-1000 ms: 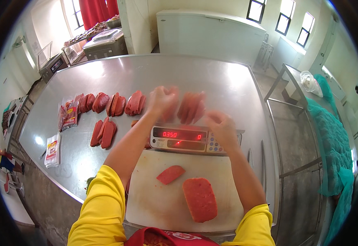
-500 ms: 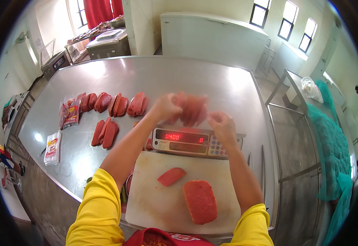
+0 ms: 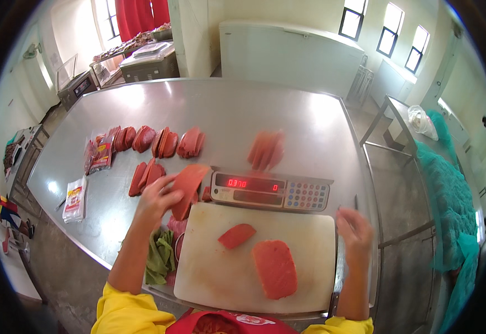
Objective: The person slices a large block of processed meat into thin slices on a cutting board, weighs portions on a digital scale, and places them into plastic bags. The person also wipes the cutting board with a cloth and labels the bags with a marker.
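My left hand [image 3: 156,199] grips a slice of red meat [image 3: 190,182], held up left of the digital scale [image 3: 248,190]. My right hand [image 3: 356,232] is by the right edge of the white cutting board [image 3: 204,278], fingers loosely apart, with nothing seen in it. A stack of meat slices [image 3: 265,149], slightly blurred, sits beyond the scale's lit red display. On the board lie a small cut piece of meat [image 3: 236,236] and a larger meat block [image 3: 276,269]. A knife handle [image 3: 334,303] shows at the board's lower right edge.
Several piles of meat slices [image 3: 190,143] line the steel table's [image 3: 232,106] left half. Filled packets [image 3: 101,153] and a stack of plastic bags [image 3: 75,199] lie at far left. A green cloth [image 3: 159,257] is left of the board. Another thin tool [image 3: 356,201] lies beyond my right hand.
My left hand has moved left and nearer, carrying a meat slice away from the stack. My right hand has left the stack and come back to the right. The scale's reading has changed.
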Tool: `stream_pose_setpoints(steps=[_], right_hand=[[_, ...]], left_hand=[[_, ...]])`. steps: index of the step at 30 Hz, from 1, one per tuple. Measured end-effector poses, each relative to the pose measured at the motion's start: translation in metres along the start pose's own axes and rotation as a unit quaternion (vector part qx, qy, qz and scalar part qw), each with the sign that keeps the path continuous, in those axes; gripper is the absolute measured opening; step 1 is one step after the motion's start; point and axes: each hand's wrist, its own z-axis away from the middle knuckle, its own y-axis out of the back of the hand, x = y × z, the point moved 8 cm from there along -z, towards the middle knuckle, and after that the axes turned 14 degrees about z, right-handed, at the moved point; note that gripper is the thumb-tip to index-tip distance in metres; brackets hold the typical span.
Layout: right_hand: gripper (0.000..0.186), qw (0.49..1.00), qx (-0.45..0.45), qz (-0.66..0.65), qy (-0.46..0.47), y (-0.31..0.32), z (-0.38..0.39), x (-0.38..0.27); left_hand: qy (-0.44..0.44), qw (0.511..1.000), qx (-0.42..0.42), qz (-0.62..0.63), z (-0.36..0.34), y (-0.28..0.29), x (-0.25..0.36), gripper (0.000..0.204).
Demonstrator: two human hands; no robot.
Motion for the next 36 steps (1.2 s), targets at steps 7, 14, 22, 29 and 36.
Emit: stream_pose_setpoints(steps=[7, 14, 22, 29, 36], right_hand=[[0.019, 0.982, 0.07, -0.07, -0.161, 0.013, 0.109, 0.084], [0.024, 0.992, 0.058, 0.004, -0.109, -0.019, 0.116, 0.081], [0.023, 0.982, 0.076, 0.086, -0.149, -0.012, 0.147, 0.111], [0.023, 0.977, 0.118, 0.054, -0.171, 0.019, 0.169, 0.12], [0.021, 0.971, 0.143, 0.033, -0.188, 0.025, 0.186, 0.147]], left_hand=[[0.013, 0.964, 0.195, 0.179, 0.16, 0.106, -0.082, 0.056], [-0.041, 0.984, 0.149, 0.084, 0.135, 0.099, -0.059, 0.058], [-0.275, 0.9, 0.115, -0.318, 0.027, 0.08, 0.011, 0.058], [-0.233, 0.915, 0.124, -0.306, -0.063, 0.051, -0.03, 0.057], [-0.198, 0.81, 0.085, -0.545, -0.046, 0.032, -0.078, 0.048]])
